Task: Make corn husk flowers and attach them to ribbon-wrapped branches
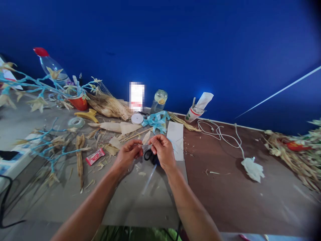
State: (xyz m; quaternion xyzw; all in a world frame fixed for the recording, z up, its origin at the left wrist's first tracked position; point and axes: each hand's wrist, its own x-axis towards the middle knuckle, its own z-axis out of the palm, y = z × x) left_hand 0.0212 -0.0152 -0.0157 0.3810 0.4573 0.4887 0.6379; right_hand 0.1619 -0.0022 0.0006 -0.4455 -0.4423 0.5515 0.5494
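In front of me my left hand (129, 153) and my right hand (163, 150) are raised close together, fingertips pinched. Between them stretches a small, thin translucent strip (145, 146), too blurred to name surely. Just behind the fingers shows a pale dried husk piece (146, 137). Below the hands lies a black looped handle (147, 155), partly hidden. A clear rod (149, 179), like a glue stick, points toward me from a dark blue object (156, 160) mostly covered by my right hand.
Blue-wrapped branches with husk flowers (52, 154) and a red wrapper (95, 156) lie left. Behind are a tape roll (76, 122), a yellow claw clip (87, 115), blue ribbon (156, 121) and a glass jar (159, 100). A cup (192, 114), white cable (229, 142) and crumpled tissue (252, 169) are right.
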